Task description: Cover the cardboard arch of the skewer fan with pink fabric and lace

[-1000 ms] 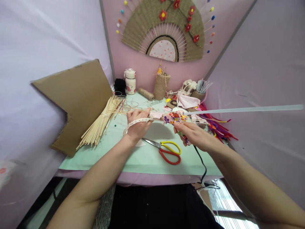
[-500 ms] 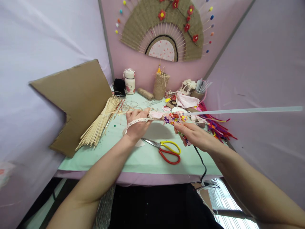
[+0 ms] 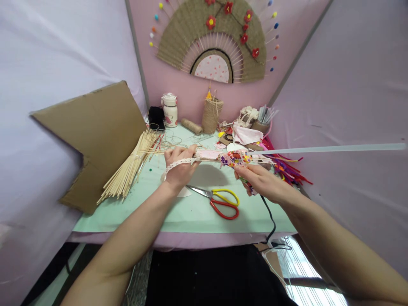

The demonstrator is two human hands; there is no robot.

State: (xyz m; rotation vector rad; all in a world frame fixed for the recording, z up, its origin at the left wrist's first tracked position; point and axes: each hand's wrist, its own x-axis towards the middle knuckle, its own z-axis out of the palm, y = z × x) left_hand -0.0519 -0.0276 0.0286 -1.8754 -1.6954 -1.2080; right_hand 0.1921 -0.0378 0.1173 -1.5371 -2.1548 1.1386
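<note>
My left hand (image 3: 181,170) is closed around the end of a flat piece of thin sticks with pink fabric (image 3: 207,154) on it, held above the table. A strip of white lace trim (image 3: 180,161) hangs over the back of that hand. My right hand (image 3: 263,180) grips a glue gun (image 3: 236,159) with a colourful flower pattern, its front pointing left by the fabric. Whether its nozzle touches the piece I cannot tell. A long translucent glue stick (image 3: 334,148) sticks out of its back to the right. Below the hands lie scissors (image 3: 210,194) with yellow and red handles.
Bundled bamboo sticks (image 3: 127,168) and a cut cardboard sheet (image 3: 92,127) are at left. At the back stand a white bottle (image 3: 170,110) and a twine spool (image 3: 212,114). Pipe cleaners (image 3: 291,168) lie at right. A black cord (image 3: 270,216) drops over the front edge.
The whole view has shifted slightly. My right hand and the glue gun have moved a little to the right, away from my left hand. Both grips stay the same.
</note>
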